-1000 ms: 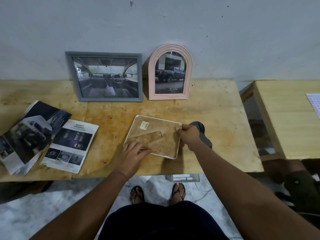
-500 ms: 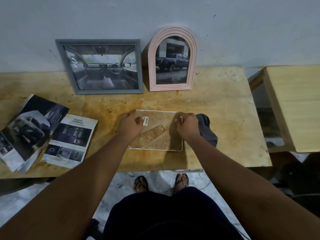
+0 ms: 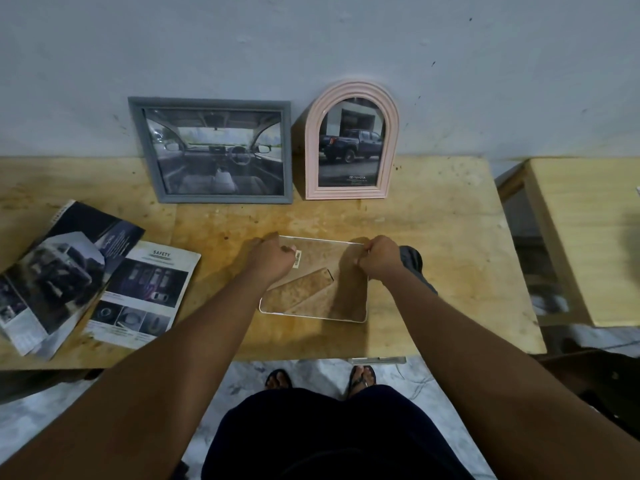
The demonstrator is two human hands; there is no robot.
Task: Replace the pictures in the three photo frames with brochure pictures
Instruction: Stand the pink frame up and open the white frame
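Both hands' fingers were curled closed on the far corners of a white frame (image 3: 313,315) lying face-down on the wooden surface (image 3: 450,271): left hand (image 3: 273,259), right hand (image 3: 379,261). Beyond it, against the wall, stood a grey frame (image 3: 211,150) and a pink arched frame (image 3: 351,140), each holding a car picture. Brochures (image 3: 86,275) lay left of it.

A worn, stained wooden bench (image 3: 433,237) stands against the wall. At its back a grey rectangular frame (image 3: 211,150) and a pink arched frame (image 3: 351,140) stand leaning on the wall, just beside each other. An open brochure (image 3: 55,271) and a loose "SAFETY" page (image 3: 145,296) lie at the left, a white-edged frame (image 3: 311,299) lies back-up near the front middle, and a dark cloth (image 3: 414,265) lies just right of it.
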